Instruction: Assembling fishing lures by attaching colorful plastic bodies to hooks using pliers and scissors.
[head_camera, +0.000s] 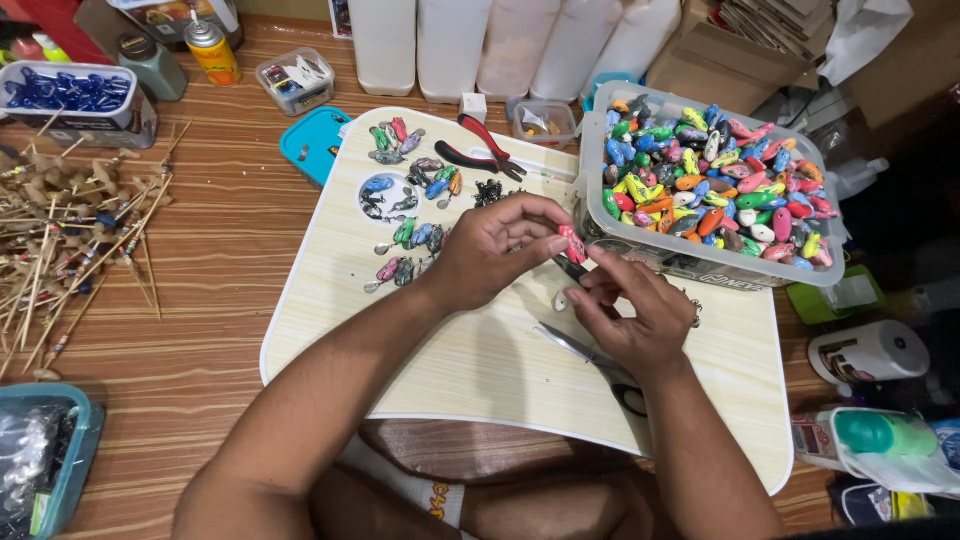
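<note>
Mid-frame, left hand (490, 250) pinches a red lure (572, 243), right hand (630, 310) fingers closed on its lower end; roughly a dozen finished lures (410, 190) upper-centre on tray (480, 370), full bin (700, 190) upper right remains.

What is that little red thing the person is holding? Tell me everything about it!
The small red oval lure-like piece looks like painted plastic or wood, glossy, red-pink with pale specks. It is tilted, held above the pale wood-look lap board, beside the clear plastic tub of many-coloured pieces. The left hand pinches its upper end with thumb and fingers; the right hand touches it from below. Finer parts are too small to tell.
</note>
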